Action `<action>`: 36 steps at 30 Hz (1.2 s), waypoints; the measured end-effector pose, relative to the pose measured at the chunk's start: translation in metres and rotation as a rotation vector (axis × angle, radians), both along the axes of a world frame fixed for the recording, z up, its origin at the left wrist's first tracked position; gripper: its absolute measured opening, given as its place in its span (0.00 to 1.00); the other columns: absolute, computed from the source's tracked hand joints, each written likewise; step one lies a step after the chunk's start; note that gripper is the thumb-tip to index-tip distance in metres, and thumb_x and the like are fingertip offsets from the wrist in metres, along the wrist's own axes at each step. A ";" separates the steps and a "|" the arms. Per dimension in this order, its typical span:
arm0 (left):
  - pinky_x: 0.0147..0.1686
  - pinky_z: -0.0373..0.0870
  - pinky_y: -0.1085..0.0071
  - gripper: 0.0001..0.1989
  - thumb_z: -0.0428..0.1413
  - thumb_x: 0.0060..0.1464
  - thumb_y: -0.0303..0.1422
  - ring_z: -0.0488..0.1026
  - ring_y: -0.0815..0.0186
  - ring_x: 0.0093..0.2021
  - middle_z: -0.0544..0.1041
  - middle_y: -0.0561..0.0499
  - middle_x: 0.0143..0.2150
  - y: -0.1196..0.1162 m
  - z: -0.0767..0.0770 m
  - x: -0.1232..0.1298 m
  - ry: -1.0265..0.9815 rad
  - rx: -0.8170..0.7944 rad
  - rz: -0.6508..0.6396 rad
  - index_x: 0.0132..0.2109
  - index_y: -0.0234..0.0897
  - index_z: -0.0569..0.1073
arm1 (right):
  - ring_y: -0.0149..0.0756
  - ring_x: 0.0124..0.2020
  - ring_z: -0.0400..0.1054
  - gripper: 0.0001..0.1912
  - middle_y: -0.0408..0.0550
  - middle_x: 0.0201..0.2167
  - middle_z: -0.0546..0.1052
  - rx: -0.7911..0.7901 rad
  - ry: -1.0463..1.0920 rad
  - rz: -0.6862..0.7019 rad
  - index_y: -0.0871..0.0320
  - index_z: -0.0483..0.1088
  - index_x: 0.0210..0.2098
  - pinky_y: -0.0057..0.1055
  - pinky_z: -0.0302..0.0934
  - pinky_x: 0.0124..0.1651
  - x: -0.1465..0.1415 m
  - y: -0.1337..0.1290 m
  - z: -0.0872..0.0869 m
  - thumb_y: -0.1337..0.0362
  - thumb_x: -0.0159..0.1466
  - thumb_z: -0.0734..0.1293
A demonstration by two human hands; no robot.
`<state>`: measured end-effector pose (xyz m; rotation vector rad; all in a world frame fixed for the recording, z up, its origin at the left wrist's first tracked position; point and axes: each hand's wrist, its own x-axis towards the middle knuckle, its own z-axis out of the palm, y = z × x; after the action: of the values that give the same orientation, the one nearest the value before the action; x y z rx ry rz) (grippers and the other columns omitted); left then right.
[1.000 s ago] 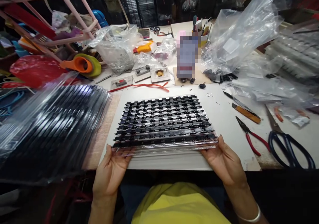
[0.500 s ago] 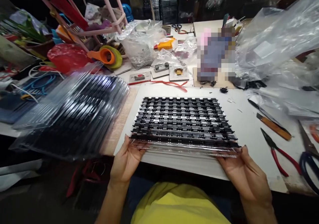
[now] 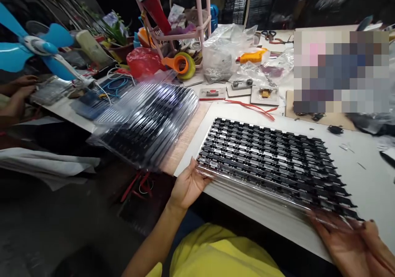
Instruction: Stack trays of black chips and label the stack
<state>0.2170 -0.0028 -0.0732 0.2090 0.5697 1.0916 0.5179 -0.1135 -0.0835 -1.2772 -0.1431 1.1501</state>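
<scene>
A clear plastic tray [image 3: 247, 183] filled with rows of small black parts [image 3: 265, 153] lies over the front of the white board [image 3: 361, 162]. My left hand [image 3: 187, 186] grips its near left corner, thumb on top and fingers beneath. At the near right corner my right hand [image 3: 348, 236] is closed on the same tray, its fingers partly seen through the plastic. The tray's near edge juts out past the board. Left of it, a stack of similar clear trays [image 3: 148, 121] with dark contents rests on the table.
Behind the tray are red strips [image 3: 253, 107], small metal parts on square pieces [image 3: 264, 94], a plastic bag [image 3: 220, 51] and an orange-and-yellow tape dispenser [image 3: 183, 65]. A blue fan [image 3: 40, 45] stands at far left, near another person's hands [image 3: 23, 88]. A pink rack [image 3: 200, 18] rises behind.
The view has swung left, bringing the fan and the other person's hands into sight. The tray appears further right and more slanted, still held by both hands.
</scene>
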 end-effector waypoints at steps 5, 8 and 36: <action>0.46 0.70 0.52 0.19 0.43 0.64 0.39 0.77 0.54 0.43 0.80 0.42 0.40 -0.002 0.002 -0.005 0.038 0.021 -0.140 0.40 0.33 0.75 | 0.55 0.49 0.69 0.12 0.52 0.41 0.79 -0.057 -0.026 0.123 0.48 0.76 0.32 0.64 0.44 0.62 0.009 -0.007 0.002 0.50 0.61 0.64; 0.47 0.69 0.53 0.19 0.43 0.64 0.39 0.77 0.54 0.44 0.80 0.42 0.40 -0.002 0.002 -0.005 0.056 0.024 -0.121 0.40 0.33 0.76 | 0.56 0.50 0.68 0.13 0.53 0.38 0.79 -0.091 -0.054 0.031 0.49 0.76 0.35 0.64 0.49 0.61 0.010 -0.007 -0.002 0.52 0.60 0.64; 0.45 0.74 0.53 0.22 0.37 0.65 0.34 0.77 0.54 0.45 0.80 0.42 0.43 0.004 0.006 0.002 0.252 -0.092 -0.004 0.47 0.37 0.75 | 0.39 0.39 0.74 0.12 0.49 0.37 0.79 0.322 0.106 0.096 0.58 0.77 0.36 0.38 0.71 0.44 -0.001 0.001 -0.001 0.56 0.62 0.67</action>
<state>0.2187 0.0017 -0.0671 0.2689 0.8428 1.0393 0.5172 -0.1128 -0.0846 -0.9311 -0.3014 1.2190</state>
